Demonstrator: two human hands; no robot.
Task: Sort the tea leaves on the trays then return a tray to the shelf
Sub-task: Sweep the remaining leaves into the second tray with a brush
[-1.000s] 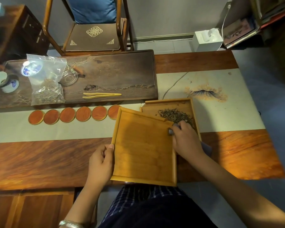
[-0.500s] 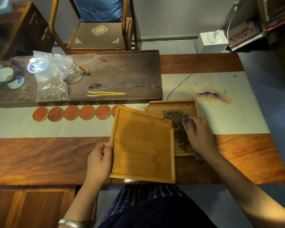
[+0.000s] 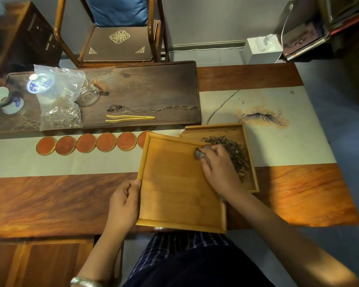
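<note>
Two bamboo trays lie near the table's front edge. The near tray [image 3: 174, 189] is bare and overlaps the left side of the far tray [image 3: 216, 129], which holds a pile of dark tea leaves [image 3: 234, 152]. My left hand [image 3: 124, 204] grips the near tray's left rim. My right hand [image 3: 218, 166] rests over the near tray's upper right corner, closed on a small grey tool whose tip [image 3: 200, 152] shows past the fingers; what kind of tool it is I cannot tell.
A dark wooden tea board [image 3: 145, 90] sits at the back with a plastic bag of tea [image 3: 58, 100], yellow tweezers [image 3: 129, 118], a glass cup and porcelain cups. Several round orange coasters [image 3: 85, 142] line the cloth runner. A chair stands beyond, a tissue box [image 3: 261, 48] right.
My right hand moved from the right tray's lower part up over the leaves, then left onto the near tray's upper right corner. The left hand kept its hold on the near tray.
</note>
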